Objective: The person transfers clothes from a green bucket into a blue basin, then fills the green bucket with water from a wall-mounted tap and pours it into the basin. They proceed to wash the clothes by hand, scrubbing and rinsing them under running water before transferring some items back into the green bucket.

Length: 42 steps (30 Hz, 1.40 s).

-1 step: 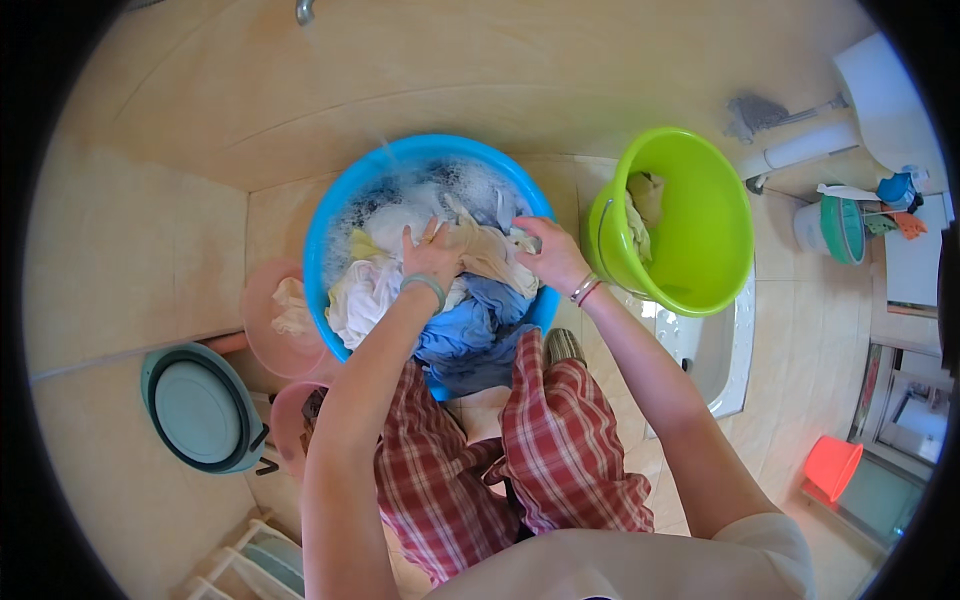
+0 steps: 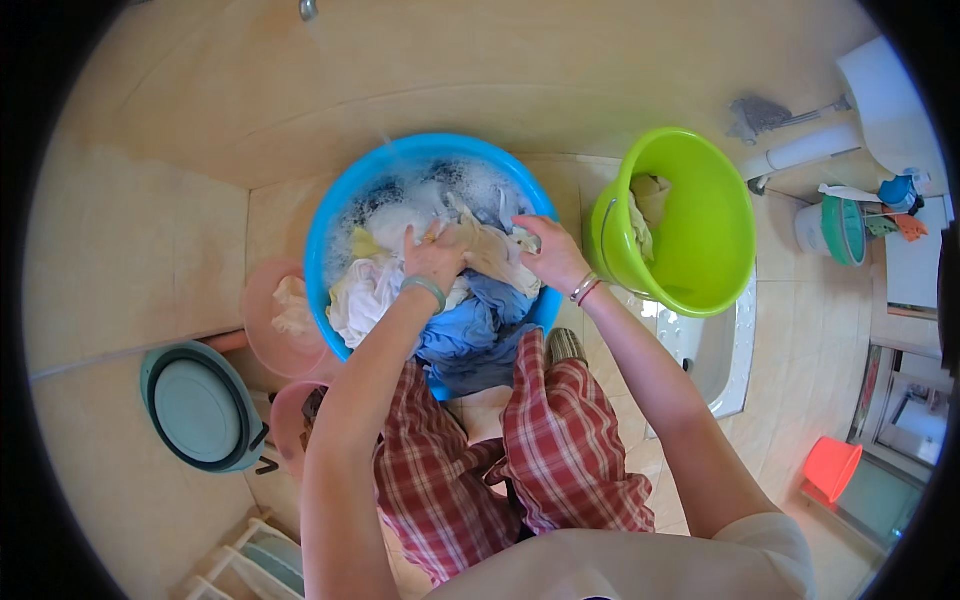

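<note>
A blue basin (image 2: 322, 215) holds foamy water (image 2: 440, 180) and a heap of wet laundry. In the middle of the heap, my left hand (image 2: 436, 260) has its fingers bent down into a beige garment (image 2: 490, 250). The garment stretches toward my right hand (image 2: 556, 252), whose thumb and fingers are curled round its pale edge at the basin's right side. Beside my left hand lie a white cloth (image 2: 365, 300) and a bit of yellow cloth (image 2: 364, 242). A blue garment (image 2: 465, 325) bunches below, nearest my knees. Some fingertips are hidden in the fabric.
Right of the basin stands a lime-green bucket (image 2: 715, 220) with pale cloth inside, next to a white squat toilet (image 2: 720, 370). Pink basins (image 2: 275, 340) and a grey-green folding basin (image 2: 200, 410) are at the left. A red bin (image 2: 832, 468) sits far right.
The fingers of my left hand have bent slightly further into the beige garment. My right hand and the rest look almost the same.
</note>
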Tool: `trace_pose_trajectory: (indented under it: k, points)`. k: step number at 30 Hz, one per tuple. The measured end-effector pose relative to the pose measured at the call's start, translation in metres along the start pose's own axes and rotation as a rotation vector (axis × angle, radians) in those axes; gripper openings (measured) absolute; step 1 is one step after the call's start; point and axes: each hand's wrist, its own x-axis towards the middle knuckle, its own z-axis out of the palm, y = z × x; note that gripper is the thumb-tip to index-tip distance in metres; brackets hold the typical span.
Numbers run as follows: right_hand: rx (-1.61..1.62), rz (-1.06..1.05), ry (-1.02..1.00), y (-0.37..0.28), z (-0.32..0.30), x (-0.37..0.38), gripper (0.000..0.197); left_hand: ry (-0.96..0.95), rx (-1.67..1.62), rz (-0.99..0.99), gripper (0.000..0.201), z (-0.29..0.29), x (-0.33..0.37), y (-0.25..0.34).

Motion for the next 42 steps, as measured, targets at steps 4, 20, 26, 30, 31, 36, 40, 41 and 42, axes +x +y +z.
trace_pose_trajectory:
  k: [4,20,26,30,31,36,40,41,42]
  points:
    - [-0.154,-0.089,-0.010,0.003,0.007,0.000,0.061,-0.012,-0.937,-0.289,0.022,-0.063,0.010,0.008]
    - [1.143,0.170,-0.158,-0.036,0.066,0.136,0.036,0.411,-2.239,-0.538,0.031,-0.003,-0.001,-0.133]
    - [0.319,0.214,-0.142,-0.023,0.126,0.163,0.038,0.511,-2.065,-1.019,0.031,0.063,0.023,-0.126]
    - [-0.415,-0.104,-0.213,-0.009,0.185,0.174,0.032,0.466,-2.035,-1.084,0.041,0.104,0.023,-0.140]
    - [-0.471,-0.044,-0.263,-0.015,0.195,0.176,0.029,0.458,-2.064,-1.123,0.042,0.111,0.018,-0.147]
    - [-0.668,0.088,-0.357,0.032,0.200,0.207,0.030,0.386,-2.122,-1.205,0.047,0.113,0.047,-0.132]
    - [-0.034,-0.147,-0.001,-0.022,0.200,0.175,0.026,0.556,-2.264,-1.097,0.058,0.098,0.019,-0.138]
    - [-0.028,-0.265,-0.002,-0.035,0.184,0.164,0.025,0.582,-2.430,-0.983,0.063,0.083,0.023,-0.129]
    - [-0.016,-0.384,-0.006,-0.051,0.175,0.151,0.024,0.557,-2.456,-0.932,0.064,0.073,0.025,-0.125]
